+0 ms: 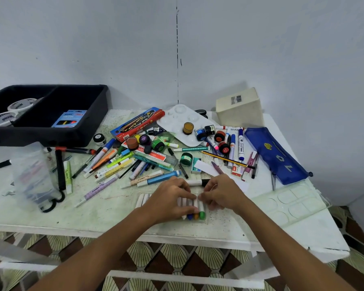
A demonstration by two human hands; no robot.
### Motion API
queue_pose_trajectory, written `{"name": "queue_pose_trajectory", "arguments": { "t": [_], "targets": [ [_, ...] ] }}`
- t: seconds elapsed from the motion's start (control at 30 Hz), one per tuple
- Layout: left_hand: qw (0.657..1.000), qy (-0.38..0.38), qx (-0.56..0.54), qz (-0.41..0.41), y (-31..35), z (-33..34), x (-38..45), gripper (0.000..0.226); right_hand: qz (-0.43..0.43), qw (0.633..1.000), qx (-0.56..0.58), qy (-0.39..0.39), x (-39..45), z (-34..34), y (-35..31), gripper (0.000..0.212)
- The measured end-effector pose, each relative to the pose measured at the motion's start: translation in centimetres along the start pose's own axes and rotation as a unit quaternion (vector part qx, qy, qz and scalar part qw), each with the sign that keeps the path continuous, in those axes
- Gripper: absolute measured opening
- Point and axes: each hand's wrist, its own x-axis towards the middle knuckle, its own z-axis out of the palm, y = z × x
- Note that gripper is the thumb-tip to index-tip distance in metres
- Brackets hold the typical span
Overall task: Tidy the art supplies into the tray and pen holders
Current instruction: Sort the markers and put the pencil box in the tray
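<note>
Both hands bunch a row of crayons [192, 208] at the table's [105, 211] near edge: left hand [172, 198] curled over them, right hand [221, 194] pinching the top. Tray [51, 135] holds only 2 tapes [11, 112] and 1 packet [69, 118]; most pens [122, 164] remain scattered.

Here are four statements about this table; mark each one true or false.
1. Both hands, left and right, are on the crayon pack. True.
2. The black tray holds no items. False: tape rolls and a blue box lie in it.
3. The blue pouch lies at the table's right side. True.
4. The orange paint pot stands inside the tray. False: it sits on the white palette.
</note>
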Motion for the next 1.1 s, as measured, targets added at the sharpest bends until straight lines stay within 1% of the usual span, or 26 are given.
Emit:
{"name": "queue_pose_trajectory", "arguments": {
  "t": [0.07, 0.13, 0.23, 0.27, 0.33, 0.43, 0.5, 0.57, 0.67, 0.77, 0.83, 0.93, 1.0, 1.1],
  "targets": [
    [1.0, -0.003, -0.003, 0.004, 0.0, -0.1, 0.0, 0.046, 0.001, 1.0, -0.007, -0.01, 0.1, -0.1, -0.2, 0.018],
    [1.0, -0.004, -0.012, 0.012, -0.2, -0.4, 0.1, 0.046, -0.019, 0.999, -0.05, -0.007, 0.2, -0.2, -0.5, 0.019],
    [0.999, 0.028, -0.038, 0.016, -1.0, -1.7, 0.2, 0.041, -0.06, 0.982, -0.174, 0.047, 0.6, 0.0, -1.5, 0.018],
    [0.998, 0.047, -0.045, 0.01, -1.6, -2.4, 0.4, 0.039, -0.084, 0.977, -0.188, 0.059, 0.8, 0.2, -2.0, 0.017],
    [0.994, 0.091, -0.053, -0.016, -3.2, -4.2, 0.7, 0.034, -0.144, 0.976, -0.158, 0.052, 1.1, 0.6, -3.0, 0.012],
    [0.986, 0.152, -0.027, -0.062, -6.4, -7.4, 1.4, 0.027, -0.201, 0.972, -0.118, 0.003, 1.9, 1.7, -4.6, 0.005],
    [0.98, 0.18, -0.01, -0.088, -8.8, -9.4, 2.1, 0.026, -0.224, 0.966, -0.128, -0.024, 2.6, 2.5, -5.2, 0.011],
    [0.974, 0.195, -0.007, -0.119, -11.4, -11.2, 3.2, 0.027, -0.241, 0.959, -0.143, -0.036, 3.3, 3.3, -5.7, 0.017],
    [0.967, 0.175, 0.006, -0.184, -15.2, -12.8, 5.3, 0.04, -0.264, 0.951, -0.156, -0.047, 3.8, 4.3, -6.1, 0.024],
    [0.968, 0.128, 0.019, -0.217, -18.4, -13.6, 7.3, 0.052, -0.279, 0.941, -0.184, -0.05, 3.9, 5.3, -6.5, 0.032],
    [0.968, 0.089, 0.022, -0.233, -19.8, -13.8, 8.3, 0.051, -0.284, 0.936, -0.199, -0.055, 3.7, 5.7, -6.6, 0.038],
    [0.962, 0.042, 0.003, -0.271, -21.2, -13.9, 9.1, 0.043, -0.283, 0.932, -0.218, -0.068, 3.2, 6.4, -6.4, 0.043],
    [0.959, 0.036, -0.024, -0.282, -21.6, -13.8, 9.4, 0.045, -0.282, 0.928, -0.234, -0.068, 2.8, 6.6, -6.1, 0.045],
    [0.952, 0.066, -0.071, -0.291, -21.6, -14.1, 9.7, 0.054, -0.294, 0.922, -0.242, -0.066, 2.4, 6.8, -5.9, 0.046]
  ]
}}
